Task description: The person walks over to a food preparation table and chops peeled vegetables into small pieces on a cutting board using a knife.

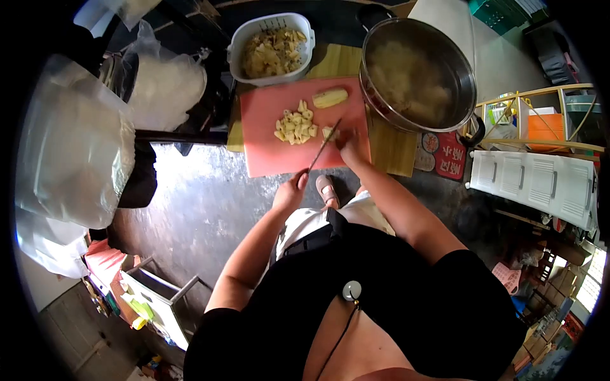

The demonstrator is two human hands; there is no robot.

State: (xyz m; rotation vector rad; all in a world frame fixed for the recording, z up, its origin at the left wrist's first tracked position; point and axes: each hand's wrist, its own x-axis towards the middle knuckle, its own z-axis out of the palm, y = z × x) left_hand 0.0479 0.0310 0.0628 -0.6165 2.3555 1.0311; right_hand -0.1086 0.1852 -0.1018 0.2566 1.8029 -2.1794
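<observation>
My left hand (294, 188) is closed around the handle of a knife (323, 148). The blade slants up and right across a pink cutting board (264, 105), passing over a short pale-yellow vegetable piece (328, 133). Beside the blade, my right hand (349, 145) is at that piece's right end; its fingers look pressed to it, though they are partly blurred. A longer peeled chunk (330, 98) of the same pale vegetable lies farther up the board. Left of the knife is a heap of cut pieces (296, 126).
Beyond the board stands a white basin (239, 42) holding many pale-yellow pieces. A large metal pot (471, 77) with cloudy contents stands to the right. Wooden boards (394, 152) lie beneath. Plastic-covered things (76, 152) are at left, white drawers (530, 184) at right.
</observation>
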